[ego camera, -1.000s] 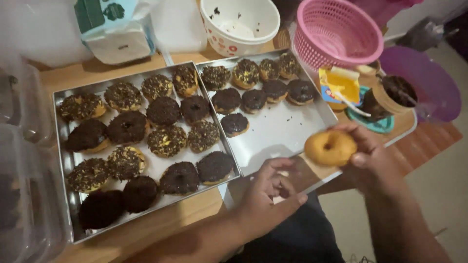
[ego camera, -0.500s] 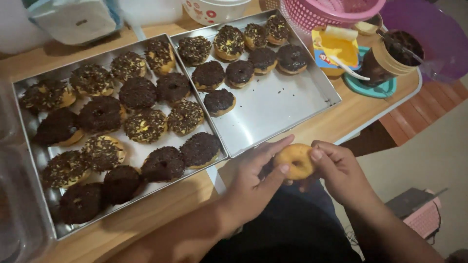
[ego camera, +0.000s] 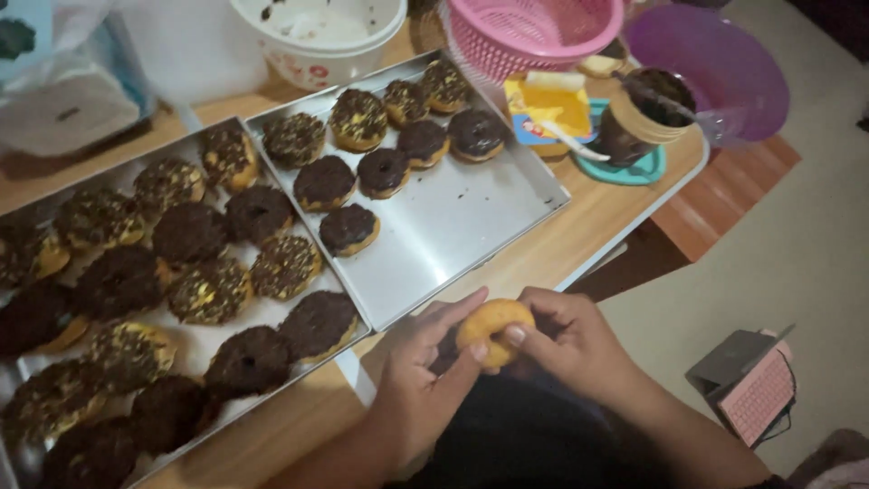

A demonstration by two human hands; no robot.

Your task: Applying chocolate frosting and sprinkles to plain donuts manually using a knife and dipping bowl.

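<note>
1. Head view, the hands: the left hand (ego camera: pixel 425 362) and right hand (ego camera: pixel 570 340) were both closed around one plain doughnut (ego camera: pixel 493 330), held in the air just off the counter (ego camera: pixel 579 235) edge, above the person's dark lap.
2. Head view, risks: held only by fingertips past the counter edge, the doughnut looked likely to fall to the lap or floor if the grip slackened; squeezing harder could dent or tear it.
3. Head view, surroundings: the half-filled tray (ego camera: pixel 453 226) lay just beyond the hands, with bare metal nearest them. The full tray (ego camera: pixel 358 326) beside it left no room.
4. Head view, obstacles: a jar of dark spread (ego camera: pixel 638 113) with a spoon, a pink basket (ego camera: pixel 534 36) and a white bowl (ego camera: pixel 317 36) crowded the far side; reaching across could smear the coated doughnuts.
</note>
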